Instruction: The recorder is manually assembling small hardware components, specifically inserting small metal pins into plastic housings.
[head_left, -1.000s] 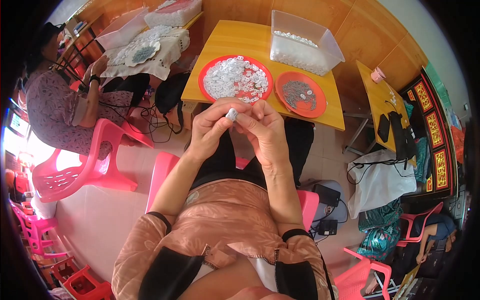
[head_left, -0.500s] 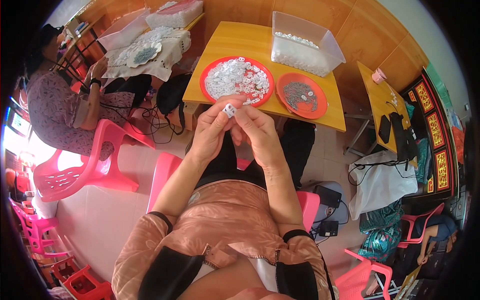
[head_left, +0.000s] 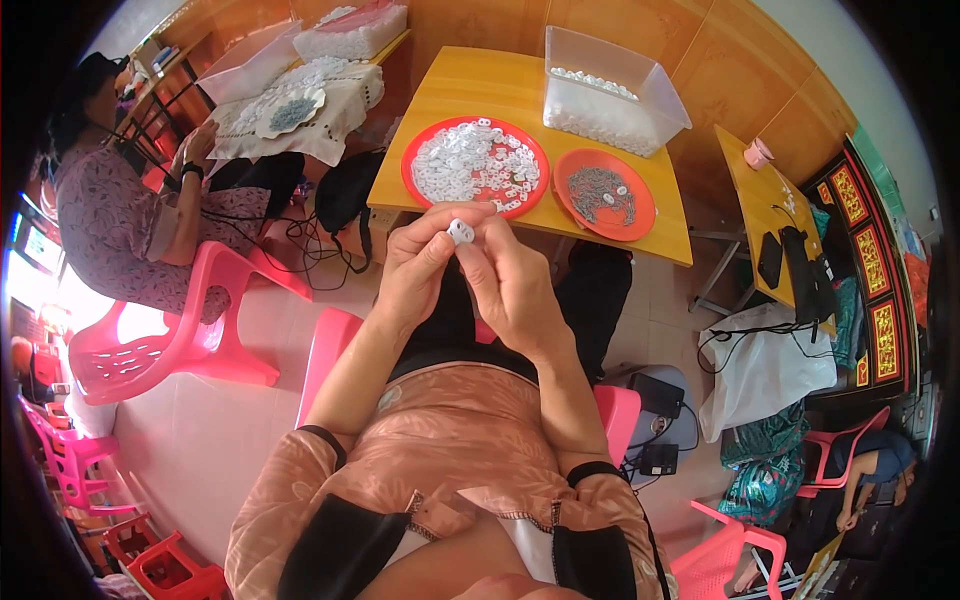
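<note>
Between my two hands, just in front of the table edge, is a small white plastic piece (head_left: 461, 231) with dark holes. My left hand (head_left: 412, 268) is closed, its thumb and fingertips pinching the piece from the left. From the other side, the fingertips of my right hand (head_left: 512, 282) close in against it; whether they hold anything smaller is hidden. Beyond them on the table sits a red round tray (head_left: 407, 180) heaped with similar white pieces. To its right an orange plate (head_left: 640, 185) carries many small grey metal parts and one white piece.
A clear plastic bin (head_left: 665, 115) of white pieces stands at the back of the yellow table (head_left: 470, 75). On the left another person (head_left: 130, 230) sits on a pink chair (head_left: 190, 345) by a cloth-covered table. Black cables (head_left: 300, 250) lie between us.
My right thumb has slid lower and the white piece has turned a little in my fingers. Both hands stay in nearly the same place.
</note>
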